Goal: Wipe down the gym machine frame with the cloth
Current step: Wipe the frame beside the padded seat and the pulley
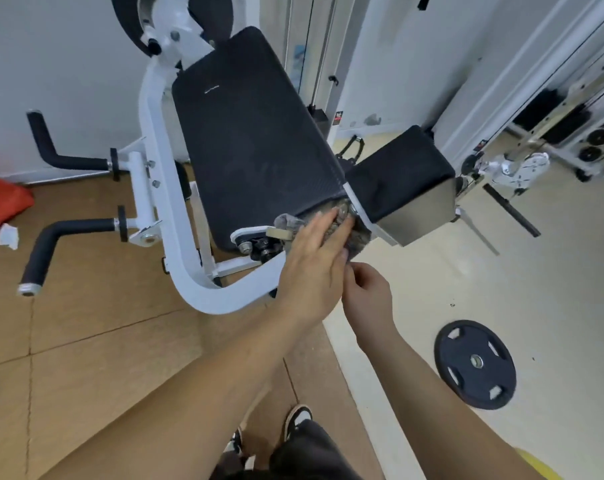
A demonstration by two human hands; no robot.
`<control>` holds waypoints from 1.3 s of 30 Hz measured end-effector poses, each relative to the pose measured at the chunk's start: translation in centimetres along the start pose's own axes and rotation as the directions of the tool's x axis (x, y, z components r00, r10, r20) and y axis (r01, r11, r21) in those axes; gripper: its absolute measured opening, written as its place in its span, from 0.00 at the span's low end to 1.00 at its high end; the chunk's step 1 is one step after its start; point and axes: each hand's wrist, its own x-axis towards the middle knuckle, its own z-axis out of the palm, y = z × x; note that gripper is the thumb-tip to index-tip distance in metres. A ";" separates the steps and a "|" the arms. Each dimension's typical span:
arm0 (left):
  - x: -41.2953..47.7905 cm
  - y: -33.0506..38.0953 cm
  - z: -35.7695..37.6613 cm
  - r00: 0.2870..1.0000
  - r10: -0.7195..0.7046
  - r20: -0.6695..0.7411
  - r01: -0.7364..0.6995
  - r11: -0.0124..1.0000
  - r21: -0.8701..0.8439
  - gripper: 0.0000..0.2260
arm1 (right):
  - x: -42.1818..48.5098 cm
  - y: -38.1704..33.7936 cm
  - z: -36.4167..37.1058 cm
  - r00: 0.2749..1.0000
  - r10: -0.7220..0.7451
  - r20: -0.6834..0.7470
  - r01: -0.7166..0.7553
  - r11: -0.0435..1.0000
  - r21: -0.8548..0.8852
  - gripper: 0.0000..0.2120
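Wiping toward nine o'clock, the flat left hand (314, 261) may snag the cloth (286, 221), pinched by the right hand (366, 294), on bolts (246, 247).

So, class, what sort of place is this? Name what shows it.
Most likely a gym: a white-framed machine with a black pad, a weight plate on the floor, and smaller plates stored at far right.
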 end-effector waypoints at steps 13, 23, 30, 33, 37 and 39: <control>1.0 -0.1 -0.1 0.995 -0.084 -0.055 0.083 0.996 -0.019 0.22 | 2.6 -2.6 -5.7 0.740 -0.634 -0.227 0.578 0.771 -0.270 0.52; -4.2 -6.0 -1.0 1.000 -0.005 0.020 0.003 0.997 0.075 0.25 | 5.3 0.4 -3.0 0.653 -0.706 -0.274 0.607 0.704 -0.367 0.46; 2.3 -0.7 0.3 0.988 0.150 -0.037 -0.150 0.989 0.010 0.24 | 5.4 1.1 -2.8 0.674 -0.675 -0.300 0.571 0.734 -0.368 0.44; -0.9 -3.9 0.3 0.991 0.119 -0.056 -0.115 0.991 0.071 0.24 | 5.3 1.1 -2.6 0.669 -0.672 -0.316 0.571 0.738 -0.359 0.43; -4.0 -7.0 -1.2 0.997 0.078 0.009 -0.079 0.993 0.091 0.26 | 5.3 1.1 -2.6 0.673 -0.664 -0.326 0.567 0.746 -0.350 0.41; -2.3 -5.3 -1.5 0.999 0.018 0.034 -0.020 0.998 0.055 0.26 | 5.3 1.0 -2.6 0.667 -0.668 -0.329 0.573 0.743 -0.347 0.41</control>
